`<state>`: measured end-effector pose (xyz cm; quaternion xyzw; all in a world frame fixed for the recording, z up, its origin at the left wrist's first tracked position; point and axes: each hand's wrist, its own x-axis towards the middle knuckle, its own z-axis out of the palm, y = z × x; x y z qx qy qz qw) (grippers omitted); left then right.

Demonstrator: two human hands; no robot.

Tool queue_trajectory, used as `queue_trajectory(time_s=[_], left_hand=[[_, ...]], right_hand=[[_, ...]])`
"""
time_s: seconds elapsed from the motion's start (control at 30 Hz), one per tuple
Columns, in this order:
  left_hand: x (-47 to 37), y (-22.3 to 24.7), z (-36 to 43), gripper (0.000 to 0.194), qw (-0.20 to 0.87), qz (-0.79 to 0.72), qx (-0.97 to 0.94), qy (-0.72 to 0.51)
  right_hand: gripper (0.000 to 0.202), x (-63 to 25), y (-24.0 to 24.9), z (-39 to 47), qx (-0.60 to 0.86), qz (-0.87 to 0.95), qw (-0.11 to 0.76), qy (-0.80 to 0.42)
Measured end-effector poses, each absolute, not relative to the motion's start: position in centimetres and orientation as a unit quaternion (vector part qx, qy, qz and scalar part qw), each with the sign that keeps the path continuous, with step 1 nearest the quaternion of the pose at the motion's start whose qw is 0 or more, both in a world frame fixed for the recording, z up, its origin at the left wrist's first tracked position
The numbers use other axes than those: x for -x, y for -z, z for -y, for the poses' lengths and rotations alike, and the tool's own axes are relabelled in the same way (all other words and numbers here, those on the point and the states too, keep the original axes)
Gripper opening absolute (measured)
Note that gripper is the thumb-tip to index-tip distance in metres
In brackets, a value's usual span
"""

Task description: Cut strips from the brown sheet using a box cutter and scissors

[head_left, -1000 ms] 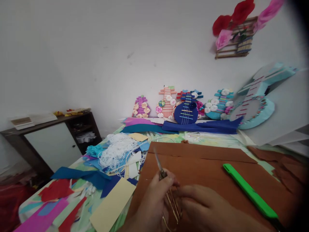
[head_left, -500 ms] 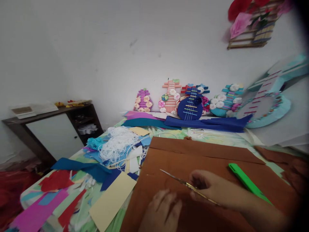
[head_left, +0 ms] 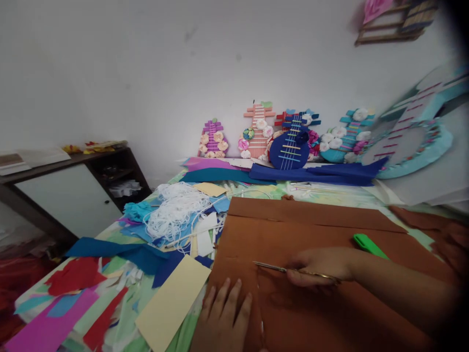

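Observation:
A large brown sheet with a fold or seam across its far side lies in front of me. My left hand rests flat on its near left part, fingers spread. A thin slit or crease runs just right of those fingers, with a pale glint at its near end. My right hand grips slim gold-handled scissors, their silver tips pointing left, low over the sheet near the slit's far end. Partly hidden behind my right forearm is a bright green box cutter, lying on the sheet.
Left of the sheet lie a cream card, white string, and coloured scraps. Decorated lute-shaped crafts lean against the wall behind blue felt. A large pale-blue instrument stands at right; a cabinet stands at left.
My left hand has shifted left and settled flat on the sheet. My right hand has turned palm-down, levelling the scissors, and its forearm now covers more of the green cutter. The view has tilted down.

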<state>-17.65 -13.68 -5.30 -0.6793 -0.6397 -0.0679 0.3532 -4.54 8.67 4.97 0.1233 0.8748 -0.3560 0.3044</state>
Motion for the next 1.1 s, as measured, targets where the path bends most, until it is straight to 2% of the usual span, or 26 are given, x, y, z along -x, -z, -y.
queue_trajectory(time_s=[0.37,0.67,0.87,1.1], left_hand=[[18.0,6.2,14.0,0.055,0.321,0.652,0.683,0.068],[18.1,6.6,14.0,0.052,0.324,0.65,0.684,0.071],[18.2,6.8,14.1,0.036,0.314,0.653,0.684,0.083],[18.2,7.0,13.9,0.031,0.336,0.644,0.682,0.081]], right_hand=[[0.063,4.8,-5.8,-8.7,-0.139,-0.837,0.38,0.369],[0.065,5.5,-5.6,-9.0,-0.133,-0.832,0.373,0.388],[0.06,5.7,-5.1,-9.5,-0.12,-0.827,0.359,0.416],[0.053,6.5,-5.1,-10.2,-0.107,-0.825,0.371,0.413]])
